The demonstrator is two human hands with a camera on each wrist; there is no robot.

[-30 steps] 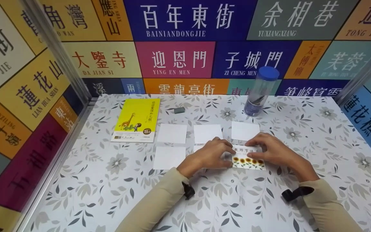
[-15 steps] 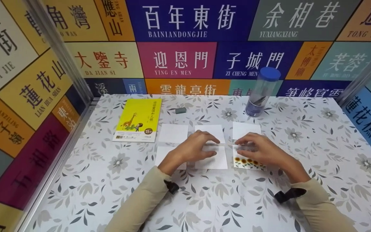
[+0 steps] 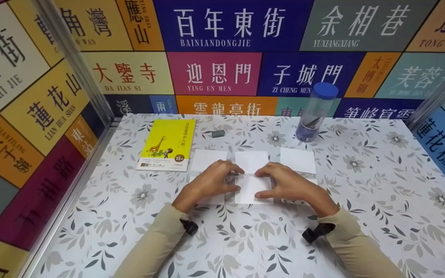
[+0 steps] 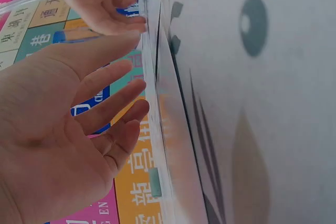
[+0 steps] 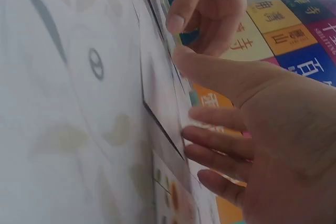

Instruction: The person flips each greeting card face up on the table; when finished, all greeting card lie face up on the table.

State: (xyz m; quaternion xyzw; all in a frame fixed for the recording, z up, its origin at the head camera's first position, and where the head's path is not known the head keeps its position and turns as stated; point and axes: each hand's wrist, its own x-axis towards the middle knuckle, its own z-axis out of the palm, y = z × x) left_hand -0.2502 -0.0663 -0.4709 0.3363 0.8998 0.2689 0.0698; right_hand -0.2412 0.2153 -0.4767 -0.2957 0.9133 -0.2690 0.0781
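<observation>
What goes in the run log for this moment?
left hand: open, touching middle front card | right hand: open, same card | yellow book, blue-capped tube: untouched

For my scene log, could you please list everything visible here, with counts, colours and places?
cards: six, mostly white, two rows mid-table; the front right one lies mostly under the right hand
book: one, yellow, left of the cards
eraser: one, grey, behind the cards
tube: one, clear with blue cap, back right
table: one, white with grey flowers
wall: coloured sign panels around the table
left hand: touching the front middle card's left edge
right hand: touching its right edge
</observation>
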